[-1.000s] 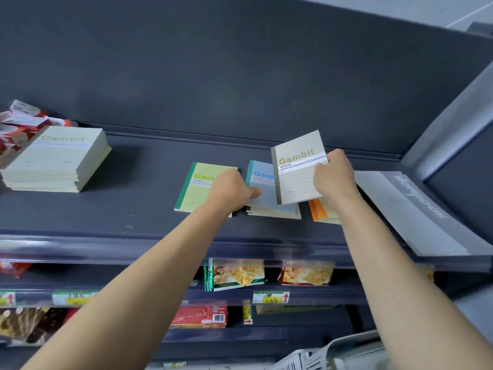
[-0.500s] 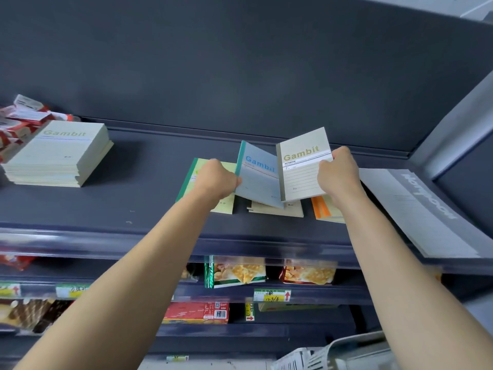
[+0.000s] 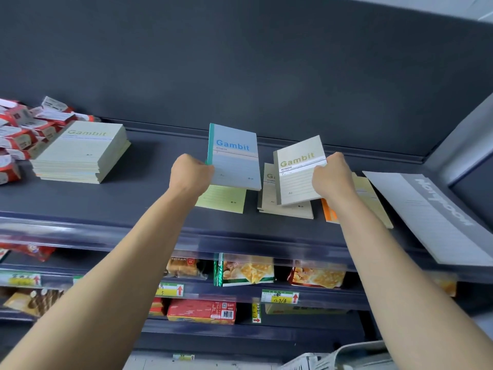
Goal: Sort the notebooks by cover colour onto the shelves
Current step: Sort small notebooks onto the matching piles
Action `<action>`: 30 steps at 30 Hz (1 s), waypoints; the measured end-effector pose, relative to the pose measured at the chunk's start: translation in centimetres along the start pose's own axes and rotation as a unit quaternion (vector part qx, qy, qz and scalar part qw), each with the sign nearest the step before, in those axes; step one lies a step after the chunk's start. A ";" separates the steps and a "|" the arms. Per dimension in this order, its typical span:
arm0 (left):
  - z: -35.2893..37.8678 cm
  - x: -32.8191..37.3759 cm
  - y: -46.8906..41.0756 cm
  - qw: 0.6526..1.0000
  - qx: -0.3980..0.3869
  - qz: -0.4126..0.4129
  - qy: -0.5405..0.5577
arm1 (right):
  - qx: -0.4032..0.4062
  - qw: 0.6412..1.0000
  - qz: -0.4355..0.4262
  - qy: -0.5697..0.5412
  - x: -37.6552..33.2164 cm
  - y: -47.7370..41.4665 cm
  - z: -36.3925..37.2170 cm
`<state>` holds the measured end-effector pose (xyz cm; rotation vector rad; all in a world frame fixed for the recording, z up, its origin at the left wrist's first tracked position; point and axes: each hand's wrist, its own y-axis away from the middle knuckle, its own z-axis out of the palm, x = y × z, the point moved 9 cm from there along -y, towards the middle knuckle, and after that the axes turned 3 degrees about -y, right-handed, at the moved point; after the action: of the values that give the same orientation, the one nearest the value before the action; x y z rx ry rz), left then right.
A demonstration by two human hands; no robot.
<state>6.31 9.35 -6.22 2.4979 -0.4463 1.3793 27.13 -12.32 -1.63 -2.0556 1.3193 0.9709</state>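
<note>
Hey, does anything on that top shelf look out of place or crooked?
Yes: the large grey notebook at the far right lies skewed, its near corner overhanging the front edge of the top shelf.

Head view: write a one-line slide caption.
Left hand holds a blue notebook, right hand a beige notebook, both raised above the dark shelf.

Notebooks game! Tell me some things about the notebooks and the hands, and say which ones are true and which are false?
1. The left hand holds a blue notebook. True.
2. The right hand is empty. False: it grips a beige notebook.
3. A stack of notebooks sits at the left of the shelf. True.
4. The blue notebook lies flat on the shelf. False: it is held up in the air, above a green notebook.
</note>
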 end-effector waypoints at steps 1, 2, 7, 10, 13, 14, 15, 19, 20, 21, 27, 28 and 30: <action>-0.2 -0.3 0.0 1.000 0.001 -0.002 -0.004 | -0.009 1.000 0.004 0.004 0.1 0.1 0.3; -0.4 -0.6 -0.1 1.000 0.003 -0.005 -0.009 | -0.019 1.000 0.008 0.011 0.2 0.1 0.7; -1.6 -1.8 -0.3 0.999 0.015 -0.026 -0.020 | -0.055 0.995 0.012 0.082 1.0 0.4 2.3; -1.9 -2.2 -0.3 0.999 0.014 -0.027 -0.027 | -0.036 0.982 -0.010 0.186 0.8 0.5 2.2; -1.8 -2.5 -0.3 0.998 0.003 -0.024 -0.050 | 0.001 0.974 -0.044 0.222 -0.1 0.5 1.7; -1.7 -2.6 -0.2 0.998 -0.004 -0.025 -0.063 | 0.006 0.972 -0.059 0.227 -0.6 0.6 1.8; -1.6 -2.7 -0.1 0.997 -0.009 -0.026 -0.073 | 0.006 0.970 -0.071 0.234 -1.0 0.6 1.9; -1.5 -2.9 0.2 0.993 -0.002 -0.026 -0.114 | -0.036 0.964 -0.126 0.232 -2.7 1.5 3.6; -1.4 -2.8 0.2 0.992 -0.001 -0.022 -0.128 | -0.055 0.961 -0.137 0.233 -2.9 1.9 4.2; -1.5 -2.6 0.2 0.989 -0.001 -0.015 -0.144 | -0.073 0.959 -0.144 0.233 -3.1 2.3 4.8; -1.7 -1.6 0.2 0.965 0.006 0.046 -0.259 | -0.102 0.959 -0.159 0.212 -4.1 3.4 6.4; -2.0 -0.9 0.3 0.961 0.013 0.066 -0.269 | -0.100 0.959 -0.165 0.206 -4.6 3.5 6.4; -2.8 0.7 0.5 0.956 0.025 0.109 -0.270 | -0.097 0.962 -0.179 0.181 -6.0 3.8 6.3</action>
<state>4.27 9.83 -4.16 2.9261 -0.8207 0.7476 20.12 -5.94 -0.91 -2.6016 0.9883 0.5991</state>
